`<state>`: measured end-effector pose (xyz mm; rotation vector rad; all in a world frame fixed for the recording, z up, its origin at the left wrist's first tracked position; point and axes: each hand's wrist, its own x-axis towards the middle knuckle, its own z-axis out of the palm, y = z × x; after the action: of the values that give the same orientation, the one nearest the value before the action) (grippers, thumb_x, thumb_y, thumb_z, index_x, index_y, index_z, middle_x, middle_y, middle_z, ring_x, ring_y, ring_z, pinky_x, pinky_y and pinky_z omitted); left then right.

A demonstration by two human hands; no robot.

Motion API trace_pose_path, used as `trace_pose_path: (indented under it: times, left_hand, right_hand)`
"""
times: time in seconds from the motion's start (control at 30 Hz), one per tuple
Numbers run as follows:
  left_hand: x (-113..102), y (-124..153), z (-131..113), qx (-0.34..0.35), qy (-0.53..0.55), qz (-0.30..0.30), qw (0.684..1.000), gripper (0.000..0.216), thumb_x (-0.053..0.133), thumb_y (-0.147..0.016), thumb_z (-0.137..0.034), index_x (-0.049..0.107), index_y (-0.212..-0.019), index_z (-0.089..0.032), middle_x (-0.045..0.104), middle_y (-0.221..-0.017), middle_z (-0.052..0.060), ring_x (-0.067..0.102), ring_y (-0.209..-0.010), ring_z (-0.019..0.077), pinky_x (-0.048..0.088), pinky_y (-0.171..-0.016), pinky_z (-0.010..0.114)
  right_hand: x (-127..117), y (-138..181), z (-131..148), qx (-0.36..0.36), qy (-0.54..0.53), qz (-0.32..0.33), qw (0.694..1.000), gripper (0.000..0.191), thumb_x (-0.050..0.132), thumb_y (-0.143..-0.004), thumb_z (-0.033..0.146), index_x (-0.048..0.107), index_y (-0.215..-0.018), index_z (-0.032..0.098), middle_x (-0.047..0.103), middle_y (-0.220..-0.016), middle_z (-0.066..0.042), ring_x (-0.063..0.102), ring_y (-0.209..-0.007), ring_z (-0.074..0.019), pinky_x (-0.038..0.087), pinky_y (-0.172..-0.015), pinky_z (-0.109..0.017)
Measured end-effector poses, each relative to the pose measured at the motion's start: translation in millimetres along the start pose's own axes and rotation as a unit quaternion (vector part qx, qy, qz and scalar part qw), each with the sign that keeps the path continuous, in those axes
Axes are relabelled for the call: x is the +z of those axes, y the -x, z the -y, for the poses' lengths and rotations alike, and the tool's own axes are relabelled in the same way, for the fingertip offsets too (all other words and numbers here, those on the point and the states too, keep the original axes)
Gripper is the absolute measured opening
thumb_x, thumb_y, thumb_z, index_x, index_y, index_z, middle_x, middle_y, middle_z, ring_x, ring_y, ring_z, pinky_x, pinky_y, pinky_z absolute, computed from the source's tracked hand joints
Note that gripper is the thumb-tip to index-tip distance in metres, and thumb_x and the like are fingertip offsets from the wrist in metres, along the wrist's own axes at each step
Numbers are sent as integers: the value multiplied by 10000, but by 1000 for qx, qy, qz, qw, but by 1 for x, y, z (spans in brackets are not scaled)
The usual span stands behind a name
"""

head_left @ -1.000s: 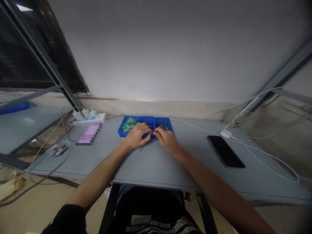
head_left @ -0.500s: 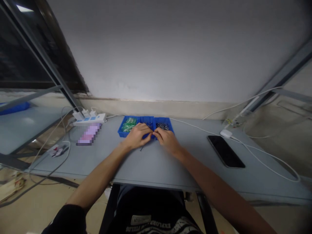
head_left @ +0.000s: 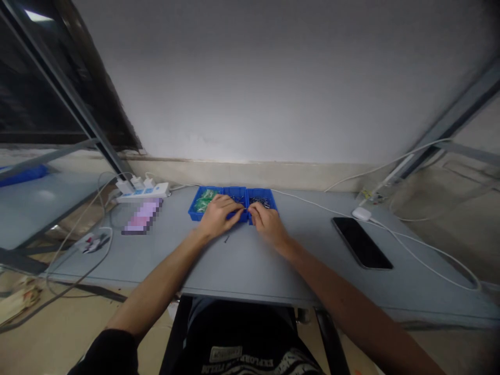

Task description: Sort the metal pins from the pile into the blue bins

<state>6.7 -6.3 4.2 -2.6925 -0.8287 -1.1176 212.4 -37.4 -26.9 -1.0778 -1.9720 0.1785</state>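
My left hand (head_left: 221, 214) and my right hand (head_left: 267, 223) meet at the front of three joined blue bins, fingers pinched. Something small and thin seems to be between the fingertips, too small to name. The left bin (head_left: 193, 212) holds green pieces, partly covered by my left hand. Small dark metal pieces, like screws, lie in the middle bin (head_left: 235, 189) and the right bin (head_left: 260, 191). One loose dark screw-like piece (head_left: 226, 239) rests on the grey table just below my left hand.
A black phone (head_left: 361, 242) lies at the right beside a white charger (head_left: 361, 213) and its cable. To the left are a power strip (head_left: 144, 192) with plugs, a blurred purple phone-like object (head_left: 142, 216) and a crumpled wrapper (head_left: 92, 242). A wall (head_left: 273, 104) stands behind the table.
My right fingertips have shifted slightly to the right, leaving a small gap from the left ones. The loose piece on the table shows a little more clearly.
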Motion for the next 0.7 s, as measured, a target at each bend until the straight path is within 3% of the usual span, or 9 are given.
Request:
trace_pose_path:
  times: [0.1,0.23,0.4,0.7]
  left_hand:
    - [-2,2,10,-96,-45,-69,992,227,565,-1030,-341,761,-1073,-233,775,-991,57,657,-960,236,453,-951,431]
    - [-3,5,20,-166,-73,-74,981,374,617,-998,-337,640,-1358,-237,708,-1269,78,598,-1164,286,456,-1041,450]
    - [-4,4,11,-163,-42,-86,982,266,548,-1027,-274,672,-1257,-229,709,-1196,65,608,-1128,258,466,-1049,425]
    - [-3,2,7,-104,9,-81,991,227,511,-1033,-225,702,-1155,-211,711,-1112,76,613,-1066,241,499,-985,430]
  right_hand:
    - [3,3,11,0,-4,-14,1000,258,404,-1103,298,632,-1031,200,714,-827,-38,670,-733,-175,456,-727,-271]
    - [10,10,27,-88,4,90,992,200,489,-1074,226,686,-1096,196,729,-1040,-59,687,-940,-189,503,-873,-299]
    - [17,16,36,-158,56,208,964,235,544,-1040,150,712,-1194,207,660,-1156,-86,625,-1083,-202,524,-938,-347]
    - [25,15,24,-152,41,228,961,86,641,-1010,181,718,-973,196,676,-1013,-42,636,-1000,-187,512,-875,-320]
